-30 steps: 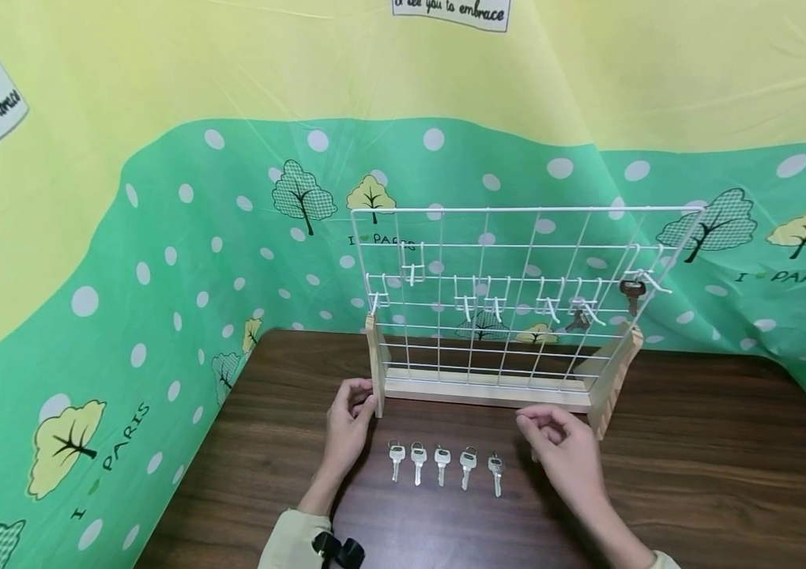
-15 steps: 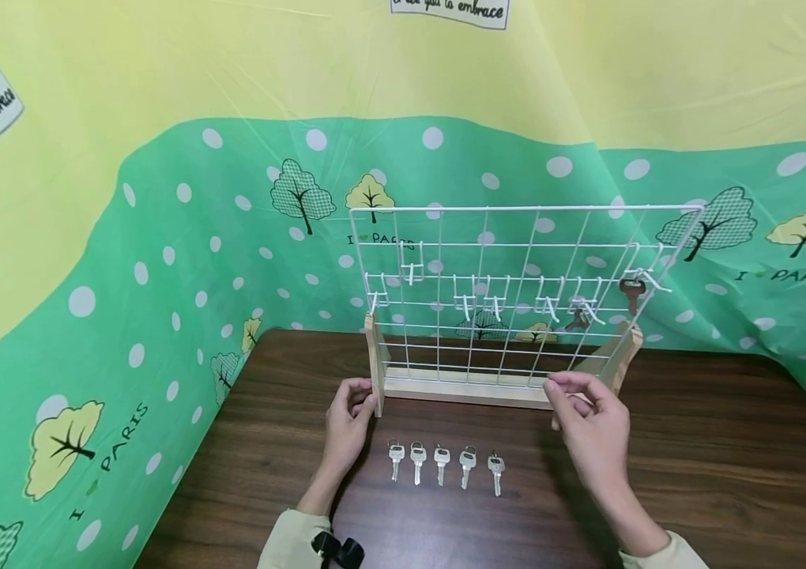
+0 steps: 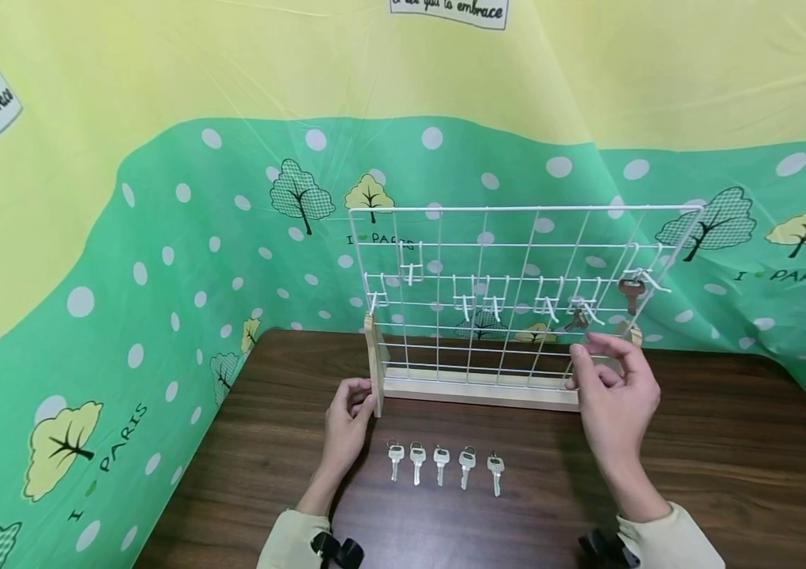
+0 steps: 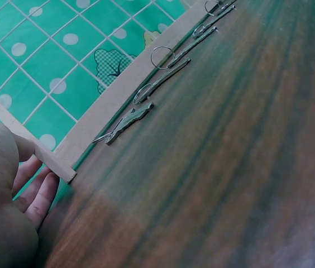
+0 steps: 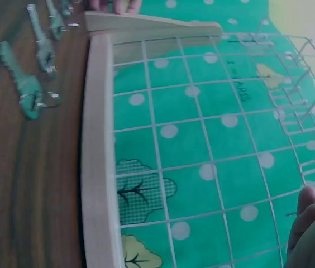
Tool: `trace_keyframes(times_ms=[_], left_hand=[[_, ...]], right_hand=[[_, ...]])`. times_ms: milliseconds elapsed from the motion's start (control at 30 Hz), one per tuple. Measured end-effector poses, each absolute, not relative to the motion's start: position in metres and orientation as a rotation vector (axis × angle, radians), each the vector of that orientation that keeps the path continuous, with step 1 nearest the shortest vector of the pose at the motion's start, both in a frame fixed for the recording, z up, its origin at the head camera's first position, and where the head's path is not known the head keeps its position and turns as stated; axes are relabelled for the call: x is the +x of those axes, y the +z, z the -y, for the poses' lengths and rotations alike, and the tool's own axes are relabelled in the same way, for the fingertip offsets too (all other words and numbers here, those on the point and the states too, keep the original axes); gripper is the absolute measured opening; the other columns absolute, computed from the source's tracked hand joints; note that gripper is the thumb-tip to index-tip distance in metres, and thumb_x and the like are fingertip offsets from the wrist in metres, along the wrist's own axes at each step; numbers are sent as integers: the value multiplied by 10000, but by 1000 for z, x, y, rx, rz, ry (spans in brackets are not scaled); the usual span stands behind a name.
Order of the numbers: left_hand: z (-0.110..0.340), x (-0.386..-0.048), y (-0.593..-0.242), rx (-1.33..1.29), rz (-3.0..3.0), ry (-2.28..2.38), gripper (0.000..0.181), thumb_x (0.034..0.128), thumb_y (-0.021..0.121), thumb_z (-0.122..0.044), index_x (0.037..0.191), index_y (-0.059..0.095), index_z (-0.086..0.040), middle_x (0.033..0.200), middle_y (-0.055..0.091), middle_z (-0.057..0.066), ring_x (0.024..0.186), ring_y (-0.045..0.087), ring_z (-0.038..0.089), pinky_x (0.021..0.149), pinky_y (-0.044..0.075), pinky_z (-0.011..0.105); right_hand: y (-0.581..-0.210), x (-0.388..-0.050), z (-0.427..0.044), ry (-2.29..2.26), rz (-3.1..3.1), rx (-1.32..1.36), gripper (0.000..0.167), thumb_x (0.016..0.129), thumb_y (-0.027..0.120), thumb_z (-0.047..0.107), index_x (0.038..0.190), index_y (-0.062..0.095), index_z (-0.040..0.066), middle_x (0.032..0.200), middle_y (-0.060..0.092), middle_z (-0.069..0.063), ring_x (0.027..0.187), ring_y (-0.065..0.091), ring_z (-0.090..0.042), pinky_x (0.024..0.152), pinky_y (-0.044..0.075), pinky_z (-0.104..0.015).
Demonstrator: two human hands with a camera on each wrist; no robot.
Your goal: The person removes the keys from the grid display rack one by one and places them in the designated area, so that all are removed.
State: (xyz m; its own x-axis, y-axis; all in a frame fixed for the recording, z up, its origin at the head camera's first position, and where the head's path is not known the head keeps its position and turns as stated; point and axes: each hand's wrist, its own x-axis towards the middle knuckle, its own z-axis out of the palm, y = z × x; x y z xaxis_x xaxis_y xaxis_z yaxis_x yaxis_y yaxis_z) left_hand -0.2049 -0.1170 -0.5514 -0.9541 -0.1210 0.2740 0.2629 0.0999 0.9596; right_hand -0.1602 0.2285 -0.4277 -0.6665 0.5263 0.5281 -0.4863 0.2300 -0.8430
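My left hand (image 3: 348, 423) grips the wooden left end piece (image 3: 376, 365) of a white wire grid rack (image 3: 527, 209); in the left wrist view its fingers curl behind the wood. In front of the rack's right half, my raised right hand (image 3: 618, 407) pinches a key (image 5: 290, 214). Only a thin metal bit of that key shows past the fingertips. Several silver keys with rings, among them a middle key (image 3: 442, 465), lie in a row on the table. A brownish key (image 3: 632, 296) hangs from the far-right hook, and a grey key (image 3: 578, 318) from the hook beside it.
More white hooks, such as a centre hook (image 3: 494, 307) and a higher left hook (image 3: 412, 273), project from the grid. The rack's wooden base bar (image 3: 474, 390) stands on the dark wood table (image 3: 246, 490). A patterned green and yellow cloth (image 3: 182, 237) surrounds the back and left.
My right hand has risen and moved right with the key, from beside the row of keys to in front of the grid's lower right. My left hand stays on the end piece.
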Motion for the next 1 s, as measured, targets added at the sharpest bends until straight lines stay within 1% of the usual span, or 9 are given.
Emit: trace_keyframes(times_ms=[133, 367, 467, 600, 667, 733, 867, 1000], left_hand=[[117, -205, -552, -150, 2095, -1923, 184, 1044, 700, 62, 1224, 666, 47, 1237, 745, 201, 1153, 712, 234, 922, 575, 219], [117, -205, -552, -163, 2099, -1914, 188, 1044, 707, 50, 1225, 658, 59, 1238, 738, 215, 1163, 711, 267, 925, 573, 215], [117, -204, -551, -164, 2092, -1929, 185, 1046, 709, 43, 1224, 663, 50, 1239, 739, 207, 1167, 707, 254, 929, 573, 217], [117, -204, -552, -177, 2088, -1919, 179, 1048, 700, 52, 1222, 659, 57, 1238, 739, 217, 1155, 714, 245, 922, 581, 225], [117, -205, -552, -187, 2089, -1906, 183, 1046, 698, 58, 1224, 656, 66, 1234, 739, 228, 1148, 718, 243, 918, 583, 224], [117, -205, -552, -185, 2088, -1910, 183, 1043, 700, 62, 1221, 656, 65, 1230, 736, 231, 1146, 715, 234, 917, 581, 220], [117, -205, -552, -170, 2094, -1925, 189, 1045, 704, 52, 1227, 655, 63, 1240, 734, 223, 1166, 711, 256, 932, 579, 228], [117, -204, -551, -164, 2099, -1922, 189, 1047, 703, 51, 1229, 656, 68, 1244, 737, 223, 1173, 713, 276, 933, 579, 229]], right_hand=[[-422, -166, -229, 1622, 1628, -46, 280, 977, 792, -46, 1226, 716, -147, 985, 681, -52, 508, 628, -65, 519, 524, -167], [-412, -173, -224, 1688, 1560, -55, 257, 985, 802, -15, 1205, 722, -119, 1017, 678, -82, 491, 601, -81, 467, 472, -157], [-408, -176, -222, 1741, 1524, -64, 212, 990, 800, -11, 1155, 724, -120, 1047, 666, -90, 488, 601, -73, 458, 470, -154], [-406, -178, -220, 1781, 1481, -62, 101, 1009, 770, -24, 1073, 740, -95, 1056, 643, -96, 471, 582, -75, 444, 452, -160], [-405, -178, -220, 1810, 1434, -41, 62, 1009, 757, -45, 1048, 744, -92, 1032, 645, -109, 460, 572, -83, 429, 437, -167], [-405, -178, -220, 1845, 1380, -13, 64, 1000, 757, -67, 1040, 735, -112, 990, 662, -113, 448, 570, -91, 412, 425, -173], [-402, -177, -222, 1910, 1287, 15, 95, 972, 773, -102, 1035, 716, -145, 885, 701, -108, 437, 570, -99, 395, 420, -175], [-398, -176, -224, 1947, 1263, -8, 148, 952, 782, -125, 1083, 718, -150, 824, 730, -95, 455, 583, -100, 398, 430, -174]])
